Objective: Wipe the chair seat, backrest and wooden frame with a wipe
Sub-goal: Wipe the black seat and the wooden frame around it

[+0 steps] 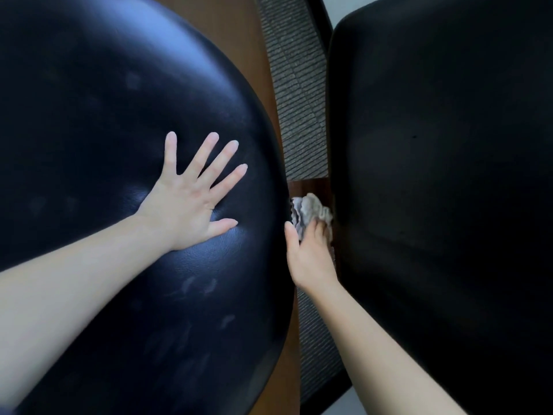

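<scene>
While the left hand lies palm down on the left cushion, fingers straight and spread, it grips nothing. It is pressing, probably to steady the chair.

Left cushion: black, glossy, leather-like. It dimples under the palm, so soft padding under a smooth skin. Faint pale smears lower down. Judged slick and yielding, so light, flat strokes should do. Cannot tell whether this is seat or backrest.

Along its right side runs a brown wooden edge. Hard and stiff, so it should take firmer rubbing. Past it, grey ribbed carpet shows in the gap.

Next, the wipe: pale, crumpled into a wad, down in the gap between the two cushions, lying against a dark wooden rail that crosses the gap. Judged light and limp, with no shape of its own. It could bunch up or slip free if held loosely. Best hold is a wad under the fingertips with the thumb pinning one side.

The right hand has it much like that. Fingers are curled over the wad's near part, and the thumb is out to the left, close beside the left cushion's rim. Tight space, with the knuckles near the right cushion.

Right cushion: black, duller, in shadow, so the surface is hard to read. Whether the right hand touches its side, cannot tell.
</scene>
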{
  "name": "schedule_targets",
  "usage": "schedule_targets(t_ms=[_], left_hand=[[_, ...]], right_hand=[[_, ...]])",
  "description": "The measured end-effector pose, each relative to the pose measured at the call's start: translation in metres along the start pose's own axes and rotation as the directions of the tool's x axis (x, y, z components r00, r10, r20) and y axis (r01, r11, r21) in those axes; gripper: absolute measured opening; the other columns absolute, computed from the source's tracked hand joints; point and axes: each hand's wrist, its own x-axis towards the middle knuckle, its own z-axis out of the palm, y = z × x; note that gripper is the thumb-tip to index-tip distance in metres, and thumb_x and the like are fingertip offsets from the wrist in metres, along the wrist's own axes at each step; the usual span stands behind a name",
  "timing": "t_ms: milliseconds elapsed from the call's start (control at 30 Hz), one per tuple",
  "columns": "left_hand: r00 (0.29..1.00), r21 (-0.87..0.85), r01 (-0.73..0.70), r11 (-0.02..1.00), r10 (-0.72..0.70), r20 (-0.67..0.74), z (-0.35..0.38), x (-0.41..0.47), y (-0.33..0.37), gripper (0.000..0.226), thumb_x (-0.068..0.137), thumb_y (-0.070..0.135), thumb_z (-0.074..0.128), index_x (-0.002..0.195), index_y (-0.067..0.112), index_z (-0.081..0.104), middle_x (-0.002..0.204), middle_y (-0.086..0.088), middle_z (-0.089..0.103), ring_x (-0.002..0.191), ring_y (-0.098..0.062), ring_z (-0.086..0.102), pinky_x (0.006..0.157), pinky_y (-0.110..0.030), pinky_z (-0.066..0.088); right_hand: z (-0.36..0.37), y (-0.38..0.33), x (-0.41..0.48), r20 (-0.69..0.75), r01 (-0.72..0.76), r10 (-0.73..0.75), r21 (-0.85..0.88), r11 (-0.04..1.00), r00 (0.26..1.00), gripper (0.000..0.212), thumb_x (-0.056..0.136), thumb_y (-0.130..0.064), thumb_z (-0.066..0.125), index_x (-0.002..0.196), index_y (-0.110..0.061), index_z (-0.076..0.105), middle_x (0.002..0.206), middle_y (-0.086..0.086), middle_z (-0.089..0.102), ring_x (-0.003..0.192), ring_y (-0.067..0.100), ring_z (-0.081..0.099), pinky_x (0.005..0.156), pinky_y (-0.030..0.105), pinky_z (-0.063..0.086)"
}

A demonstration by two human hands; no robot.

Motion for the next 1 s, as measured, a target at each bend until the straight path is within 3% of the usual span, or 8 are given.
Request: schedule_targets(t_ms=[167, 367, 467, 533, 767, 867, 1000], left_hand=[[1.000, -0.001, 0.003, 1.000, -0.003, -0.003, 0.001, 0.001, -0.001, 0.089, 0.082, 0.073, 0.019, 0.154, 0.021, 0.020, 0.163, -0.013, 0.001, 0.149, -0.036, -0.003, 0.106, -0.071, -0.012], [1.000, -0.001, 0.007, 1.000, -0.007, 0.004, 0.000, 0.001, -0.002, 0.089, 0.082, 0.073, 0.019, 0.153, 0.021, 0.022, 0.163, -0.013, 0.002, 0.149, -0.037, -0.003, 0.106, -0.070, -0.013], [1.000, -0.013, 0.001, 1.000, -0.001, -0.013, 0.002, 0.001, -0.003, 0.089, 0.082, 0.073, 0.022, 0.153, 0.020, 0.023, 0.163, -0.013, 0.004, 0.149, -0.037, -0.001, 0.106, -0.070, -0.013], [1.000, -0.020, -0.002, 1.000, 0.002, -0.016, 0.003, 0.001, -0.002, 0.089, 0.082, 0.073, 0.024, 0.153, 0.020, 0.023, 0.163, -0.013, 0.004, 0.149, -0.037, -0.001, 0.106, -0.071, -0.012], [1.000, -0.045, -0.003, 0.999, 0.003, 0.003, 0.001, 0.002, -0.003, 0.089, 0.082, 0.073, 0.020, 0.153, 0.019, 0.024, 0.163, -0.013, 0.003, 0.149, -0.037, -0.002, 0.105, -0.071, -0.013], [1.000, -0.040, -0.005, 0.999, 0.005, -0.004, 0.002, 0.002, -0.003, 0.089, 0.082, 0.073, 0.021, 0.152, 0.018, 0.025, 0.163, -0.014, 0.004, 0.149, -0.037, -0.001, 0.105, -0.072, -0.011], [1.000, -0.052, -0.015, 0.999, 0.015, -0.003, 0.003, 0.002, -0.002, 0.089, 0.082, 0.073, 0.023, 0.152, 0.018, 0.024, 0.163, -0.014, 0.004, 0.149, -0.038, -0.001, 0.105, -0.072, -0.011]], right_hand=[[0.000, -0.034, 0.043, -0.117, 0.053, -0.044, 0.069, 0.996, 0.992, 0.074, 0.101, -0.048, 0.027, 0.150, 0.004, 0.009, 0.159, 0.023, 0.007, 0.148, 0.029, 0.003, 0.119, 0.033, -0.003], [0.023, 0.027, -0.015, -0.154, -0.003, 0.001, -0.016, 1.000, 0.988, 0.067, 0.100, -0.044, 0.028, 0.148, 0.002, 0.023, 0.155, 0.020, 0.024, 0.144, 0.028, 0.020, 0.120, 0.036, 0.013], [0.018, 0.003, 0.019, -0.204, 0.060, -0.059, 0.002, 0.998, 0.977, 0.062, 0.101, -0.042, 0.029, 0.145, 0.002, 0.029, 0.154, 0.021, 0.027, 0.144, 0.029, 0.021, 0.120, 0.037, 0.011], [0.007, -0.022, 0.047, -0.215, 0.111, -0.100, 0.040, 0.993, 0.971, 0.065, 0.101, -0.043, 0.027, 0.149, 0.002, 0.023, 0.157, 0.020, 0.021, 0.147, 0.027, 0.014, 0.121, 0.036, 0.006], [0.002, 0.023, -0.003, -0.034, 0.075, -0.072, 0.098, 0.992, 0.997, 0.061, 0.102, -0.043, 0.025, 0.153, -0.009, 0.019, 0.160, 0.007, 0.018, 0.147, 0.018, 0.015, 0.117, 0.026, 0.010], [0.000, -0.006, 0.027, 0.034, 0.113, -0.117, 0.103, 0.988, 0.993, 0.059, 0.104, -0.040, 0.020, 0.153, -0.008, 0.017, 0.161, 0.011, 0.010, 0.149, 0.020, 0.003, 0.120, 0.032, 0.005], [-0.011, -0.022, 0.044, 0.104, 0.150, -0.164, 0.132, 0.980, 0.981, 0.059, 0.104, -0.041, 0.019, 0.155, -0.011, 0.011, 0.162, 0.006, 0.005, 0.149, 0.017, -0.001, 0.118, 0.026, -0.001]])
